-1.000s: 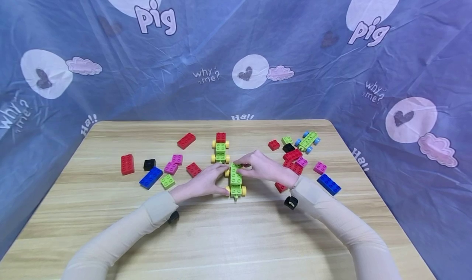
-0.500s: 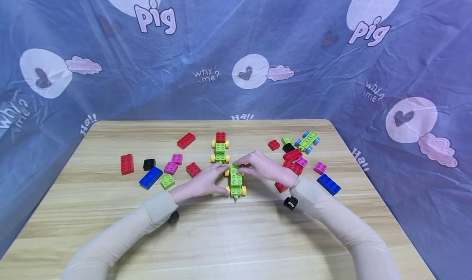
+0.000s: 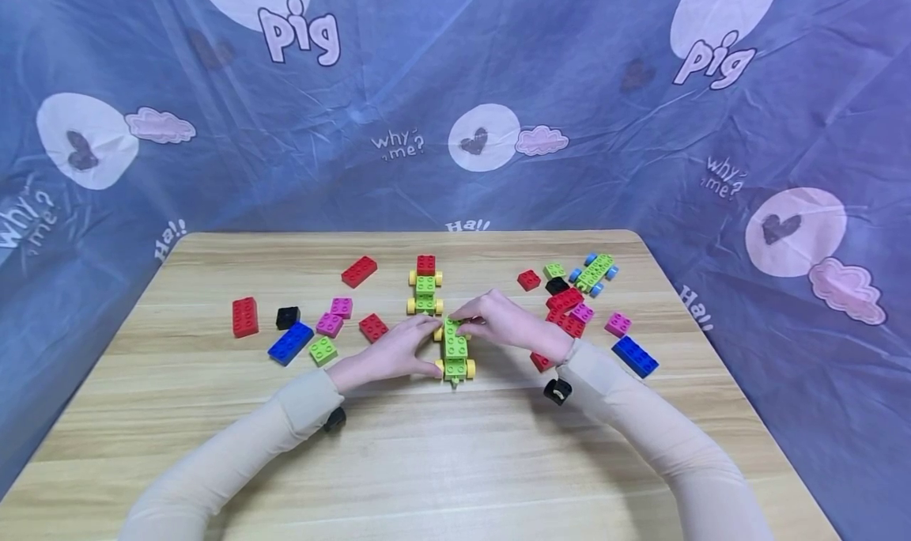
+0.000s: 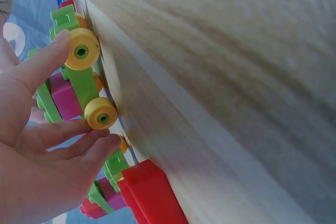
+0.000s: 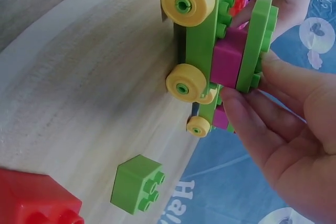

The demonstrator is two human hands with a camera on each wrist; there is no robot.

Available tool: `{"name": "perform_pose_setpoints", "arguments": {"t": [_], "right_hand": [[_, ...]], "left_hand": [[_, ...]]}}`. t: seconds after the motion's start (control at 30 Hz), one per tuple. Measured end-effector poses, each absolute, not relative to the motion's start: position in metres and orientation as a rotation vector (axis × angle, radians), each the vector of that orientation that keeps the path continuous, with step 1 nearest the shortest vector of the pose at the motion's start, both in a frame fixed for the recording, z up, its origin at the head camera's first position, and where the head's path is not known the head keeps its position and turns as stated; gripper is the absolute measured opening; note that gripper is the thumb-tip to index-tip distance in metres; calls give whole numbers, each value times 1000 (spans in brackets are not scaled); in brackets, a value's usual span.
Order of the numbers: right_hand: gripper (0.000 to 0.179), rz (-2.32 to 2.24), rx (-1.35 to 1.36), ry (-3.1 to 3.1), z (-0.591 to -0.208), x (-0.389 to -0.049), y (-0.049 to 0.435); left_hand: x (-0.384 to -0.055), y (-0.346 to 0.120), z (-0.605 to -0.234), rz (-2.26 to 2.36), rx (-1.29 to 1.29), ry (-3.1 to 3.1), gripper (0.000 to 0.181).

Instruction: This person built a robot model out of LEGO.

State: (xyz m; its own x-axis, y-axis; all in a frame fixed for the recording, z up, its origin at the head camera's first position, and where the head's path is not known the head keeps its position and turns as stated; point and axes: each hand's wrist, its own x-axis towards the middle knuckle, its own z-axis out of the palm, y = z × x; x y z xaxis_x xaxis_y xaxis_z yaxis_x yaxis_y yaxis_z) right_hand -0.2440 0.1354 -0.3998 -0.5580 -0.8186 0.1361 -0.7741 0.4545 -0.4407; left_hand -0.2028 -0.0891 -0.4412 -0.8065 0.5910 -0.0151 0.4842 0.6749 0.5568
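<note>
In the middle of the table stands a toy car of building bricks, with a green wheeled base [image 5: 200, 45] and yellow wheels [image 4: 84, 49]. A magenta brick [image 5: 229, 59] sits on the base, under a green top brick [image 5: 255, 43]. My left hand [image 3: 395, 353] holds the car from the left side, thumb at one wheel and fingers at the other. From the far right, my right hand [image 3: 504, 320] pinches the green top brick between thumb and fingers. Just beyond stands a second yellow-wheeled car [image 3: 425, 285], with a red brick [image 3: 426, 265] at its far end.
To the left lie red bricks [image 3: 245, 317], a blue brick [image 3: 290, 343], magenta bricks [image 3: 330, 323], a black piece [image 3: 288, 317] and a green brick [image 3: 323, 351]. At right are a blue-wheeled base [image 3: 595, 274], a red pile [image 3: 565, 322] and another blue brick [image 3: 636, 356].
</note>
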Motion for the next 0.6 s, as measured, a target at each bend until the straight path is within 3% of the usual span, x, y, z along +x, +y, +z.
{"name": "perform_pose_setpoints", "arguments": {"t": [0.43,0.6], "right_hand": [[27,-713,-1333,2694,-402,-242,137],[35,-734,-1342,2668,-403,-241,140]], "left_hand": [[-202,-89,-440,814,870,2693,90],[-201,-89,-439,817,853,2689,90]]}}
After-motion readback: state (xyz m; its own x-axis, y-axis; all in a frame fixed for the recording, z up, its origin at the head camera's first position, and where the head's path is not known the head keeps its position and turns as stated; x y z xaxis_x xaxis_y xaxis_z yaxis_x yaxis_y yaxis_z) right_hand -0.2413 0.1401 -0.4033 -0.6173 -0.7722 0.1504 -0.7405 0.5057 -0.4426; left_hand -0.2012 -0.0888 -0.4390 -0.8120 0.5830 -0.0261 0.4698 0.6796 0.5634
